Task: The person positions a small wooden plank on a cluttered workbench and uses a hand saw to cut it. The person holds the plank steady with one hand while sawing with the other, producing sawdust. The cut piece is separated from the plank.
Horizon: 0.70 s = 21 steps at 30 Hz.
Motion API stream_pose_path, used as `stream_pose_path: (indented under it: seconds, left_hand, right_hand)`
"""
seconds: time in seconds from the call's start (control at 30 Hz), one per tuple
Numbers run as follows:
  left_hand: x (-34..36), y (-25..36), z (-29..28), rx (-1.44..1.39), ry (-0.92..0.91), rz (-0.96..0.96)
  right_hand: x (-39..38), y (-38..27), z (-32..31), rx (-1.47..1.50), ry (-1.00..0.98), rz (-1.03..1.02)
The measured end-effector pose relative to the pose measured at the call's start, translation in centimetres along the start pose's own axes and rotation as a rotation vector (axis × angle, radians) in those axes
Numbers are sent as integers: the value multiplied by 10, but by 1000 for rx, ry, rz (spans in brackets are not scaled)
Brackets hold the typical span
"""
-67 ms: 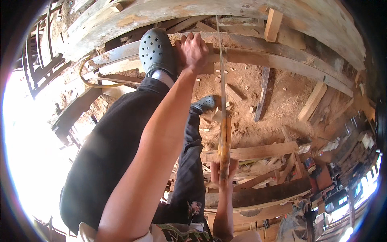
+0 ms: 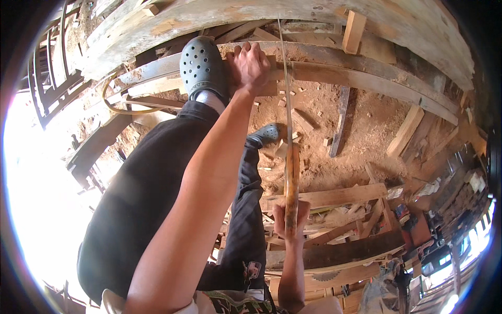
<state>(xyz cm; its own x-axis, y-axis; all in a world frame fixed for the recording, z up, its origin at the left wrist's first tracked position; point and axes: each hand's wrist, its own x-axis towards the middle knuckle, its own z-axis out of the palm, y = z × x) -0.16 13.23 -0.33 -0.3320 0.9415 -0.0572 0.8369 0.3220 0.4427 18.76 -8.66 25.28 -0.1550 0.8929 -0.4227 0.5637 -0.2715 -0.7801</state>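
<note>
My right hand (image 2: 291,217) is wrapped around the worn wooden handle of a handsaw (image 2: 288,104). Seen edge-on, the thin blade runs away from me and crosses over the long beam. My left hand (image 2: 250,68) is closed, fingers curled, on a short wooden board (image 2: 271,86) lying on that beam, just left of the blade. Beside this hand, my foot in a grey clog (image 2: 203,65) rests on the same support. The part of the board under my hand and foot is hidden.
The long wooden beam (image 2: 361,73) spans the view, with a thick pale timber (image 2: 293,13) beyond it. My other clog (image 2: 267,134) is on the sawdust-covered ground among offcuts (image 2: 305,119). A yellow hoop (image 2: 107,99) lies left; stacked planks (image 2: 334,198) lie at right.
My right hand and the handsaw have moved slightly forward, away from me, and the blade's far end has shifted a little left. My left hand and foot stay in place.
</note>
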Motion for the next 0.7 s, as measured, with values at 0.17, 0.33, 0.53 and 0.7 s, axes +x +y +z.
stream_pose_path:
  seconds: [0.17, 0.33, 0.53, 0.7]
  left_hand:
    - [6, -4, 7, -48, 29, -9]
    - [7, -4, 8, -30, 48, 3]
    - [6, 0, 3, -15, -2, -15]
    - [7, 0, 4, -12, 53, -1]
  right_hand:
    - [2, 22, 8, -108, 7, -41]
    - [-11, 25, 11, 137, 55, -79]
    - [-14, 47, 18, 299, 124, 355]
    - [-27, 49, 18, 329, 57, 93]
